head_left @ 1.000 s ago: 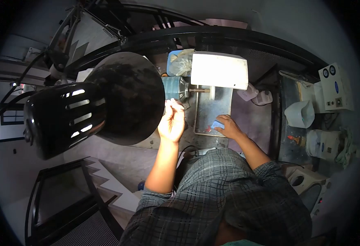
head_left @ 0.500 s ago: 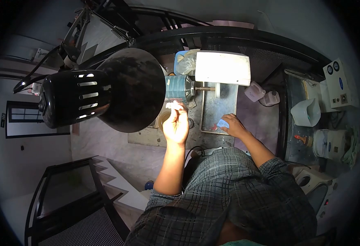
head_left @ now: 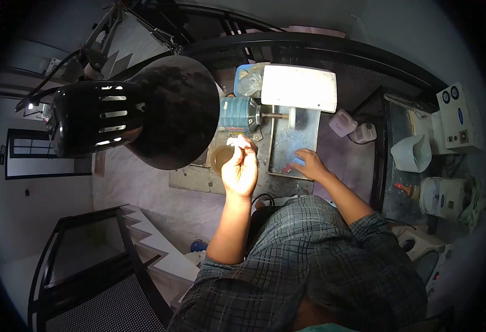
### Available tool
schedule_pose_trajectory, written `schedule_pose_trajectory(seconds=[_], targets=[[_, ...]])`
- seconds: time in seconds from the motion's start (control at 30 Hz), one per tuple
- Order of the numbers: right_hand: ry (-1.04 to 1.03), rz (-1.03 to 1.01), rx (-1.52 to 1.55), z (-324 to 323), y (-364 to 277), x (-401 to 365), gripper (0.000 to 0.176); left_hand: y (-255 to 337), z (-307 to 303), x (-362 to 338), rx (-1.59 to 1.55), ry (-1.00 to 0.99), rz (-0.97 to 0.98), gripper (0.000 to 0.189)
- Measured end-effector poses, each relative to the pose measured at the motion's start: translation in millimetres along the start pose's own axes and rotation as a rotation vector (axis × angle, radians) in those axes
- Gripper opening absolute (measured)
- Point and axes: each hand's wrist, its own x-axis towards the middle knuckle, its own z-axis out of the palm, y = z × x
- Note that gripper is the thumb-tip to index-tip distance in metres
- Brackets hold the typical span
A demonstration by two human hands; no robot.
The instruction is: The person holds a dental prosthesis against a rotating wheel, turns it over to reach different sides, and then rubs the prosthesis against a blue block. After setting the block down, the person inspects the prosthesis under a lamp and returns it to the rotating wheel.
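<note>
Under the bright lamp light, my left hand (head_left: 239, 174) is raised and pinches a small pale piece (head_left: 236, 141) between thumb and fingertips; glare hides its exact kind. It is in front of a blue-green bench motor (head_left: 237, 116), whose shaft carries a white wheel (head_left: 292, 118) over a shallow tray (head_left: 271, 138). My right hand (head_left: 311, 164) is low in the tray's front right part, its fingers curled over a light blue piece (head_left: 298, 161) that they mostly cover. Beside the fingers lies a small red bit (head_left: 288, 169). A round brownish bowl (head_left: 219, 160) stands left of my left hand.
A large black lamp (head_left: 171, 110) hangs close on the left. A white hood (head_left: 299, 88) covers the tray's far end, with a bagged blue container (head_left: 246, 80) beside it. Two jugs (head_left: 342, 123) stand right of the tray. Machines and a white pitcher (head_left: 411, 153) occupy the right-hand bench.
My right hand has shifted slightly left, and its fingers now cover more of the light blue piece. My left hand keeps its pinch on the pale piece. The view has shifted a little.
</note>
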Motion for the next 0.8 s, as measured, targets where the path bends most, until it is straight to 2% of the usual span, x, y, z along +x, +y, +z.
schedule_pose_trajectory(seconds=[0.07, 0.13, 0.17, 0.27, 0.3, 0.33, 0.43, 0.5, 0.6, 0.63, 0.67, 0.7, 0.8], targets=[[0.033, 0.074, 0.258, -24, -45, 12, 0.040, -4, -2, 2, 0.022, -0.004, 0.000, 0.016], [0.077, -0.010, 0.444, -36, -75, 23, 0.043, -4, -14, 6, 0.039, -0.031, -0.005, 0.015], [0.080, 0.002, 0.440, -49, -97, 25, 0.043, -3, -23, 9, 0.034, -0.021, -0.011, 0.015], [0.183, -0.244, 0.484, -68, -139, 31, 0.034, -13, -36, 13, 0.108, 0.076, -0.079, 0.013], [0.241, -0.288, 0.492, -66, -142, 33, 0.031, -14, -40, 14, 0.290, 0.164, -0.037, 0.014], [0.292, -0.292, 0.380, -67, -141, 34, 0.025, -17, -45, 15, 0.308, 0.216, -0.003, 0.015], [0.299, -0.265, 0.334, -77, -147, 32, 0.022, -33, -45, 10, 0.433, 0.308, 0.023, 0.021], [0.301, -0.239, 0.337, -88, -157, 29, 0.020, -34, -41, 5, 0.926, 0.262, -0.047, 0.025], [0.268, -0.228, 0.216, -99, -166, 25, 0.017, -37, -34, -1, 1.405, 0.018, 0.325, 0.040], [0.261, -0.223, 0.213, -103, -168, 26, 0.017, -43, -23, -3, 1.523, -0.080, 0.443, 0.043], [0.229, -0.244, 0.202, -107, -172, 27, 0.017, -40, -18, -3, 1.572, -0.180, 0.439, 0.041], [0.196, -0.264, 0.192, -110, -174, 27, 0.017, -36, -17, -3, 1.566, -0.174, 0.439, 0.041], [0.181, -0.241, 0.260, -110, -178, 29, 0.018, -27, -16, -2, 1.739, -0.333, 0.391, 0.029]])
